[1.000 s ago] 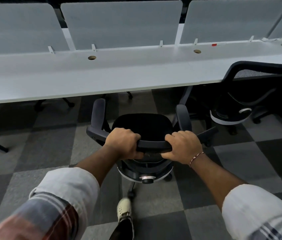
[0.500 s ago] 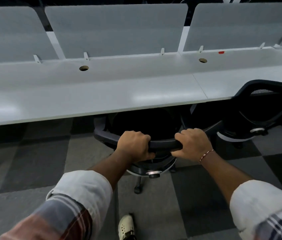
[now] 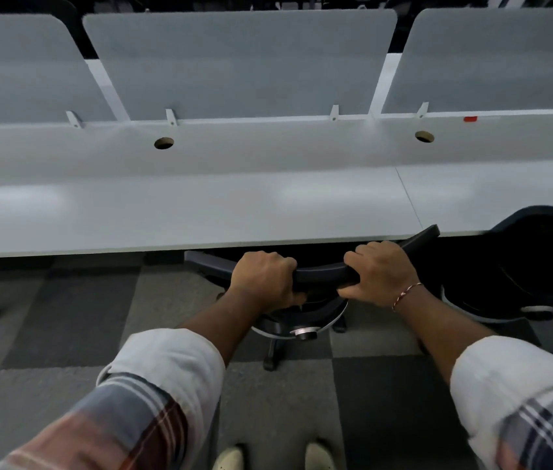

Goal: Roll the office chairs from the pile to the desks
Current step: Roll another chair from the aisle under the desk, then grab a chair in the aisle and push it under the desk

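Both hands are closed around the curved top rail of the office chair, a black bar running left to right just below the front edge of the tabletop. The left hand wraps the rail with fingers curled over the top and under, knuckles up; its grip is pressed tight on the bar. The right hand holds the rail further right in the same closed grip, with a thin red-and-white wristband at the wrist. The chair's seat and front portion sit beneath the tabletop and are hidden by it; only the rail, the lower back housing with a round metal knob and one base leg with a caster show on the checkered grey carpet. A second black chair stands just beside it on the right, also partly under the tabletop. The tabletop is pale grey with two round cable holes and grey divider panels standing upright along its far edge. Rolled-up plaid sleeves cover both forearms. Two pale shoe tips appear at the bottom edge.
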{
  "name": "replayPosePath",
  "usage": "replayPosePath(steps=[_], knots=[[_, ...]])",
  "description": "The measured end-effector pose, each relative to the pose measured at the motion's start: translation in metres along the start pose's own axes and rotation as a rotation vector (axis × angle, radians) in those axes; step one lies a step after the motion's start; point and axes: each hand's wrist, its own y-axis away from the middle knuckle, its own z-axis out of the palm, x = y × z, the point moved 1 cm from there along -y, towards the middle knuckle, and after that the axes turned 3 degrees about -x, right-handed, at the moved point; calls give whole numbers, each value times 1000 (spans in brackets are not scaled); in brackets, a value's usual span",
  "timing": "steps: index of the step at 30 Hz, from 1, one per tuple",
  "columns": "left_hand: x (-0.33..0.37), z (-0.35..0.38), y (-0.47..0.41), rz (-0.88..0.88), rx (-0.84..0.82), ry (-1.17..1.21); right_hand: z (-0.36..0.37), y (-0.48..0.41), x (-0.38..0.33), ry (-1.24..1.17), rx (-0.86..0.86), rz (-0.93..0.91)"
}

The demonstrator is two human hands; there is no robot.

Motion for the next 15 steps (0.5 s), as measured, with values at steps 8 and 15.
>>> replayPosePath(steps=[8, 15], knots=[[1, -6, -32, -64, -18, 9, 6, -20, 31, -36, 10, -41], [13, -1, -18, -125, 49, 41, 4, -10, 26, 16, -20, -38]])
